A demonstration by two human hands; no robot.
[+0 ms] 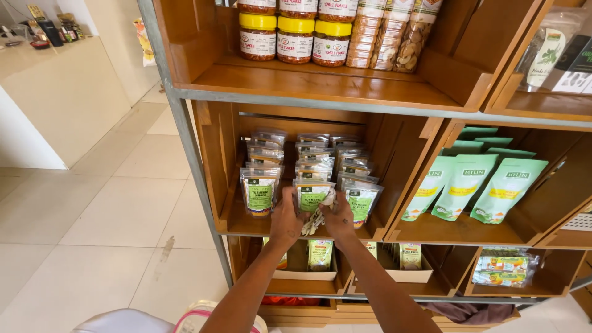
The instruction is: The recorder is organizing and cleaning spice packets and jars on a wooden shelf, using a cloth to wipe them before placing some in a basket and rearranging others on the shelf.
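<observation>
Both hands are up at the middle wooden shelf (pixel 246 226), reaching straight ahead from the body; the left hand (pixel 286 220) and the right hand (pixel 340 217) flank one pouch (pixel 313 196), the front one of the centre row. The left hand's fingers curl against the pouch's left edge, in touch with it; the right hand's fingers close on its right edge, and the same hand also pinches a white cloth (pixel 318 218) that hangs down in front of the pouch's lower part. Neither hand is spread flat; both are bent into a loose grip about the pouch.

The pouch stands upright, long axis vertical, its green-labelled face turned toward the camera; it sits at the shelf's front lip, directly between the two hands, so neither arm is clearly the nearer. More pouches of the same kind stand behind it in a file running back into the shelf; a like pouch (pixel 259 192) heads the row just to the left, another (pixel 361 201) the row just to the right, each close beside the held one but, as far as can be told, not pressed against it.

Above, yellow-lidded jars (pixel 295 39) stand on the upper shelf; to the right, pale green bags (pixel 464 185) lean in the next bay, well apart from the hands.
</observation>
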